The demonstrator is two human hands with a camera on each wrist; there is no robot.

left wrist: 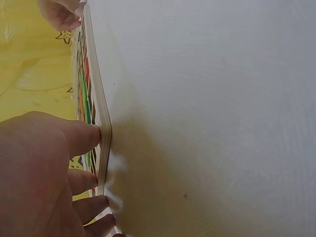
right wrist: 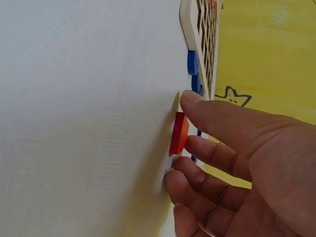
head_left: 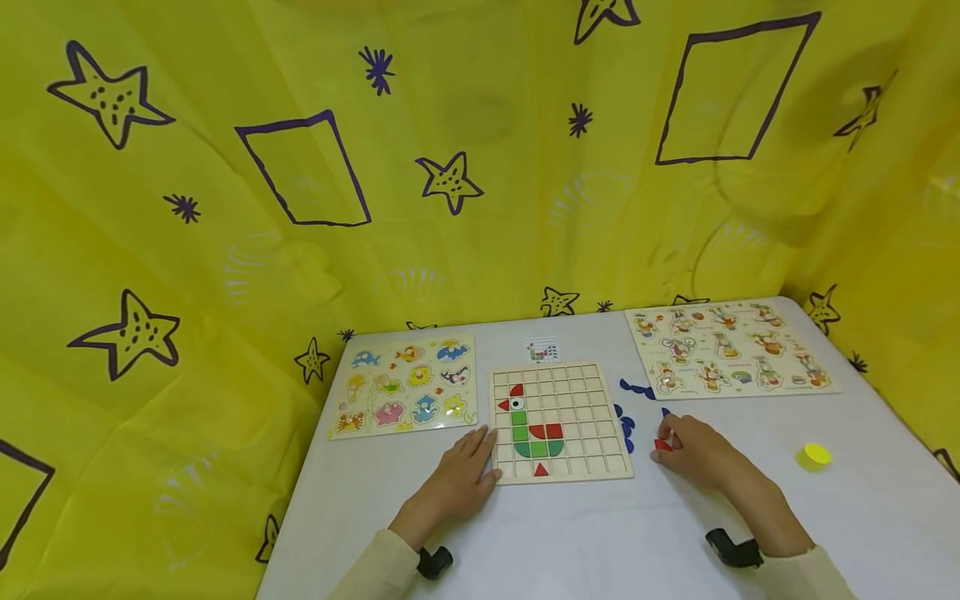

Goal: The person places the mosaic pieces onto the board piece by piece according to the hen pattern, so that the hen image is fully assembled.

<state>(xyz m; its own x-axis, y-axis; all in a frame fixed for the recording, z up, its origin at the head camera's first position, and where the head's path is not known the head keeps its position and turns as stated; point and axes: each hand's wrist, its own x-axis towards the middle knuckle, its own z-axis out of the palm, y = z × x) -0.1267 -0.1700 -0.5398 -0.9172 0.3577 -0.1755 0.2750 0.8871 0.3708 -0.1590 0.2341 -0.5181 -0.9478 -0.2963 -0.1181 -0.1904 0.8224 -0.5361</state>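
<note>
**One placement is judged to be under way**

On the white-covered table, a pale wooden puzzle board with costumed animal figures is set at the right rear; a slightly smaller pale wooden puzzle board with sea animals is set at the left. Between them is laid a square wooden grid board, on which a bird-like figure of red and green pieces is partly built.

The grid board's left edge is steadied by the left hand, its fingers extended and holding nothing. Just off the right edge, the right hand is lowered to the table, thumb and index finger nearly closed. A white card printed with a similar bird is placed beyond the grid board; rounded blue pieces are gathered beside it. Between the right thumb and index finger a small red wooden piece is pinched.

Picking up seems to be the step in hand. Next, a lift and a turn to suit a cell would be called for; which cell cannot be read.
</note>
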